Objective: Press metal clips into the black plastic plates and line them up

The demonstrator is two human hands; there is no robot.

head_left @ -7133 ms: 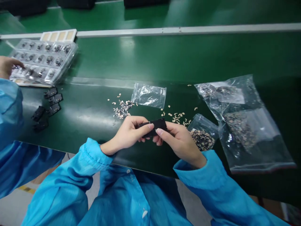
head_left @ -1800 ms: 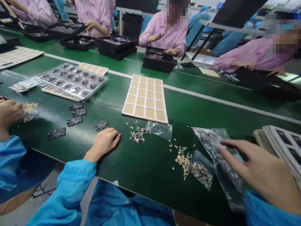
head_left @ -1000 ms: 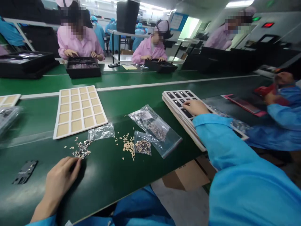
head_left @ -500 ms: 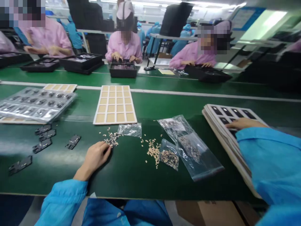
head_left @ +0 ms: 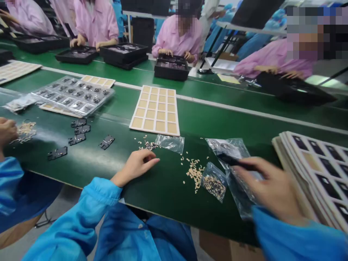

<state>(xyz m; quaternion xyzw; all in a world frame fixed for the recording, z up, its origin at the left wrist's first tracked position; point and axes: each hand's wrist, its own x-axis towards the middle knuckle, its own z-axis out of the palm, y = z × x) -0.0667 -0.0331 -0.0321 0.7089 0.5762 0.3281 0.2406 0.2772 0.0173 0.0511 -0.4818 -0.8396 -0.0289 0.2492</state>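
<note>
Over the green worktop (head_left: 165,197), the right hand (head_left: 268,186) grips a thin black part (head_left: 234,161), a little blurred, above a clear plastic bag (head_left: 225,146). The left hand (head_left: 135,166) lies half open on the worktop, fingers slightly curled, just beside a small heap of tiny metal pieces (head_left: 148,145).

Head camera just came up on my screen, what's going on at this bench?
The person's right hand pinches a thin black strip above clear zip bags of tiny tan parts, beside a stack of trays. Their left hand lies open on the green bench by a small pile of parts. A co-worker's hand sits at the left edge, near black plates.
</note>
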